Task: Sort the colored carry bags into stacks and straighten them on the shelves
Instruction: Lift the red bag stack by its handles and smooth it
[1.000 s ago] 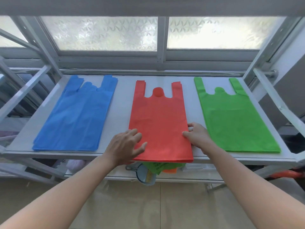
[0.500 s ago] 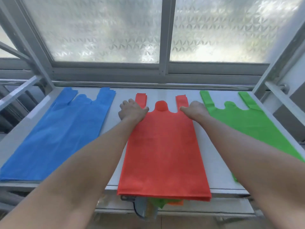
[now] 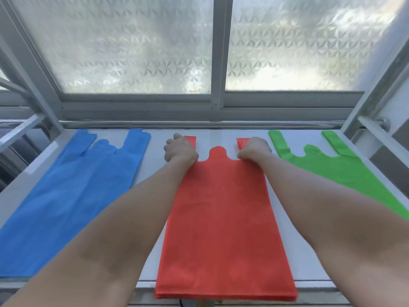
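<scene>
Three flat stacks of carry bags lie side by side on the white shelf (image 3: 152,140). The red stack (image 3: 223,218) is in the middle, its bottom edge overhanging the shelf's front. My left hand (image 3: 180,150) grips the red stack's left handle strip with curled fingers. My right hand (image 3: 254,149) grips the right handle strip the same way. The blue stack (image 3: 73,189) lies to the left, slightly slanted. The green stack (image 3: 332,167) lies to the right, partly hidden by my right forearm.
A frosted sliding window (image 3: 219,52) stands right behind the shelf. Grey metal frame posts (image 3: 31,69) rise at both ends, with a cross bar and bolt (image 3: 382,124) at the right. Something dark shows on a lower level under the red stack.
Both hands moved from the red stack's lower sides up to its handles and closed on them. My view shifted closer and higher toward the window.
</scene>
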`<control>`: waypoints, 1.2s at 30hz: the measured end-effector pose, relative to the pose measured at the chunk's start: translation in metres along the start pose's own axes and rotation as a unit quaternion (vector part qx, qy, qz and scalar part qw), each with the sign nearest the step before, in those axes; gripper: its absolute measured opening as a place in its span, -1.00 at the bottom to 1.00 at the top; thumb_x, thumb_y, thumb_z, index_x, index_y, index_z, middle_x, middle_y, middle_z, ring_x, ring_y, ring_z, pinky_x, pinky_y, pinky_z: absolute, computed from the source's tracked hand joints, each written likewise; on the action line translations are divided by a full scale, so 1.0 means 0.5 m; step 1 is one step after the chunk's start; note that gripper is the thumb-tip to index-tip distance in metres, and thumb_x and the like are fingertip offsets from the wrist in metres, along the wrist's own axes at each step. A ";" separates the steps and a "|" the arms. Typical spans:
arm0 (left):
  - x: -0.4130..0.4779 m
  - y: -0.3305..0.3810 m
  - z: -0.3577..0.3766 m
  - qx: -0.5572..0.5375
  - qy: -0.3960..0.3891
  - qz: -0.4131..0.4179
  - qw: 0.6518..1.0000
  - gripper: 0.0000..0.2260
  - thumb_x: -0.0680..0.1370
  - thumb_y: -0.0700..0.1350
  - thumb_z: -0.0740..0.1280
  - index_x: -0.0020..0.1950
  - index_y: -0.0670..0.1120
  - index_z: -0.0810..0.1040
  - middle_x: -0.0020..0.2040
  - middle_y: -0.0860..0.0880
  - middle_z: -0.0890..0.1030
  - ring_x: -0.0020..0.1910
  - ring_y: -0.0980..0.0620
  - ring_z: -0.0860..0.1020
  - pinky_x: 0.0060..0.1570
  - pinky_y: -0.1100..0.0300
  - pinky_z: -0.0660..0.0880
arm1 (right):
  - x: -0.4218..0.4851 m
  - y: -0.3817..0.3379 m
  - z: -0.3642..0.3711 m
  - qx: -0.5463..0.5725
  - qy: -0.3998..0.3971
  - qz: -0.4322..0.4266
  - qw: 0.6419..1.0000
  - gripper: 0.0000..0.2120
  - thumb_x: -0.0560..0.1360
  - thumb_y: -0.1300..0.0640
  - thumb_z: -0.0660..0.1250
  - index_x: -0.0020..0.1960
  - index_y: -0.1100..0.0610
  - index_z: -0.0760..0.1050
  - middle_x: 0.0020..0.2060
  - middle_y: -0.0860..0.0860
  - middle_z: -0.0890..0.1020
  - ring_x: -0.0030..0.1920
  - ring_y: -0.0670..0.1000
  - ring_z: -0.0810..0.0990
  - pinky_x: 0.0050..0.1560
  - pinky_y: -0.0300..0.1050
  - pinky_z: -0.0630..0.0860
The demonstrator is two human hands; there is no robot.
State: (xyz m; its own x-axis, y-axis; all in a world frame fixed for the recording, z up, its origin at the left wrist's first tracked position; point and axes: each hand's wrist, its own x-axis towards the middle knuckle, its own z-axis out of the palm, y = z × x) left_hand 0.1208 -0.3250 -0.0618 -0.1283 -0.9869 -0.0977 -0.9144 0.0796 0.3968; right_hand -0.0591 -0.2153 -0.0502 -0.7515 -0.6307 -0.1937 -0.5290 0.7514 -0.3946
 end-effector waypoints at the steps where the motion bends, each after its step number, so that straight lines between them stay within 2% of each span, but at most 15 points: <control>1: 0.003 -0.002 -0.003 -0.006 -0.009 -0.007 1.000 -0.39 0.47 -0.10 0.50 0.40 -0.17 0.26 0.37 -0.22 0.39 0.38 -0.20 0.42 0.16 -0.04 0.53 | 0.003 0.004 -0.004 0.025 -0.008 0.000 1.000 -0.68 0.46 -0.07 0.44 0.02 0.15 0.52 0.09 0.11 0.63 0.09 0.15 0.60 -0.07 -0.13 0.45; 4: 0.005 -0.004 -0.010 -0.011 -0.024 -0.022 0.999 -0.35 0.45 -0.10 0.52 0.41 -0.18 0.26 0.38 -0.22 0.38 0.39 -0.20 0.42 0.18 -0.05 0.52 | 0.012 0.012 -0.015 0.125 -0.041 0.011 0.991 -0.62 0.36 -0.06 0.50 0.02 0.17 0.54 -0.03 0.07 0.63 -0.04 0.10 0.64 -0.11 -0.11 0.53; 7: 0.000 -0.005 -0.011 -0.007 -0.025 -0.029 0.999 -0.34 0.44 -0.07 0.54 0.41 -0.21 0.28 0.39 -0.22 0.40 0.40 -0.19 0.41 0.17 -0.02 0.52 | 0.020 0.025 -0.019 0.252 -0.082 0.044 0.963 -0.59 0.28 0.03 0.56 0.01 0.19 0.54 0.04 0.13 0.68 -0.02 0.11 0.71 -0.01 -0.03 0.64; 10: 0.003 -0.007 -0.013 -0.007 -0.033 -0.028 0.999 -0.36 0.42 -0.06 0.52 0.40 -0.23 0.36 0.35 -0.18 0.49 0.37 -0.18 0.48 0.06 0.04 0.52 | 0.024 0.044 -0.018 0.319 -0.099 0.046 0.941 -0.62 0.31 0.10 0.63 -0.02 0.19 0.53 -0.07 0.14 0.68 -0.15 0.07 0.70 -0.26 -0.19 0.58; 12: 0.009 -0.012 -0.012 -0.007 -0.038 -0.019 0.999 -0.47 0.41 -0.08 0.48 0.33 -0.19 0.48 0.28 -0.12 0.57 0.29 -0.16 0.56 -0.05 0.07 0.49 | 0.023 0.052 -0.014 0.371 -0.108 0.034 0.922 -0.52 0.25 0.09 0.70 0.02 0.25 0.58 -0.21 0.12 0.67 -0.31 0.05 0.66 -0.39 -0.22 0.55; 15: 0.006 -0.021 -0.015 -0.043 -0.045 -0.024 0.998 -0.67 0.45 -0.04 0.45 0.16 -0.11 0.55 0.15 -0.08 0.62 0.19 -0.14 0.61 0.00 0.09 0.52 | 0.029 0.063 -0.008 0.447 -0.135 0.020 0.884 -0.39 0.17 0.05 0.74 0.11 0.26 0.62 -0.12 0.17 0.72 -0.27 0.08 0.68 -0.22 -0.05 0.65; 17: 0.010 -0.028 -0.016 -0.088 -0.056 -0.024 0.994 -0.70 0.44 0.01 0.46 0.08 -0.09 0.52 0.06 -0.07 0.60 0.11 -0.13 0.61 0.03 0.09 0.53 | 0.026 0.064 -0.009 0.486 -0.166 0.002 0.858 -0.51 0.31 0.12 0.69 0.14 0.26 0.62 -0.09 0.19 0.70 -0.24 0.07 0.68 -0.15 0.00 0.65; 19: 0.015 -0.035 -0.022 -0.158 -0.064 -0.019 0.985 -0.67 0.37 -0.01 0.48 0.04 -0.12 0.55 -0.05 -0.07 0.61 -0.02 -0.11 0.61 -0.06 0.11 0.53 | 0.020 0.065 -0.011 0.536 -0.210 -0.015 0.818 -0.58 0.43 0.27 0.57 0.24 0.32 0.57 0.01 0.26 0.70 -0.14 0.11 0.72 -0.02 0.03 0.67; 21: 0.030 -0.043 -0.031 -0.277 -0.090 -0.020 0.956 -0.64 0.28 -0.08 0.51 0.01 -0.19 0.64 -0.11 -0.11 0.68 -0.18 -0.09 0.65 -0.21 0.14 0.55 | 0.018 0.067 -0.014 0.557 -0.250 -0.022 0.792 -0.59 0.45 0.32 0.52 0.26 0.38 0.55 0.12 0.29 0.69 0.07 0.18 0.73 0.17 0.08 0.65; 23: 0.040 -0.055 -0.047 -0.400 -0.183 -0.032 0.897 -0.62 0.32 -0.21 0.54 0.12 -0.27 0.67 -0.09 -0.16 0.73 -0.20 -0.07 0.71 -0.29 0.16 0.63 | 0.019 0.069 -0.021 0.555 -0.275 -0.028 0.785 -0.61 0.47 0.29 0.49 0.26 0.40 0.57 0.12 0.27 0.70 0.14 0.17 0.71 0.22 0.09 0.63; 25: 0.044 -0.067 -0.069 -0.447 -0.302 -0.020 0.841 -0.62 0.44 -0.27 0.50 0.24 -0.33 0.61 -0.02 -0.16 0.74 -0.08 -0.04 0.75 -0.30 0.16 0.65 | 0.021 0.070 -0.026 0.568 -0.297 -0.041 0.767 -0.67 0.49 0.29 0.45 0.24 0.34 0.59 0.05 0.21 0.70 0.03 0.13 0.72 0.10 0.04 0.66; 28: 0.053 -0.076 -0.089 -0.467 -0.399 0.037 0.788 -0.83 0.56 -0.21 0.44 0.13 -0.22 0.61 -0.01 -0.11 0.71 0.00 -0.02 0.73 -0.16 0.14 0.66 | 0.026 0.065 -0.032 0.598 -0.320 -0.050 0.733 -0.68 0.54 0.29 0.39 0.29 0.23 0.54 -0.14 0.09 0.59 -0.10 0.11 0.68 0.07 0.06 0.63; 30: 0.053 -0.078 -0.087 -0.511 -0.425 0.075 0.744 -0.89 0.61 -0.12 0.41 0.08 -0.14 0.58 -0.09 -0.06 0.64 -0.01 -0.04 0.70 0.09 0.04 0.64 | 0.029 0.062 -0.033 0.600 -0.328 -0.055 0.728 -0.63 0.59 0.23 0.36 0.39 0.23 0.51 -0.17 0.07 0.56 -0.11 0.10 0.65 0.09 0.07 0.62; 32: 0.049 -0.077 -0.081 -0.540 -0.437 0.094 0.713 -0.79 0.64 -0.06 0.38 0.21 -0.14 0.55 -0.14 -0.06 0.58 -0.09 -0.06 0.65 0.23 -0.09 0.57 | 0.030 0.057 -0.035 0.598 -0.338 -0.062 0.724 -0.63 0.62 0.18 0.34 0.40 0.21 0.51 -0.15 0.09 0.57 -0.09 0.11 0.65 0.09 0.07 0.62; 36: 0.041 -0.075 -0.072 -0.552 -0.429 0.127 0.704 -0.83 0.69 -0.09 0.29 0.26 -0.10 0.53 -0.17 -0.07 0.49 -0.22 -0.04 0.54 0.09 -0.08 0.59 | 0.042 0.050 -0.050 0.609 -0.330 -0.097 0.715 -0.74 0.63 0.24 0.29 0.29 0.11 0.57 0.00 0.14 0.67 0.07 0.18 0.68 0.21 0.14 0.59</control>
State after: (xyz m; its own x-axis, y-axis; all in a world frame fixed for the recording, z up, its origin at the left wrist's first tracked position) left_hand 0.1665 -0.3533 -0.0458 -0.8513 -0.4755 -0.2220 -0.0249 -0.3859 0.9222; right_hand -0.0982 -0.2050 -0.0416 -0.1493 -0.9560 -0.2527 0.4398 0.1647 -0.8829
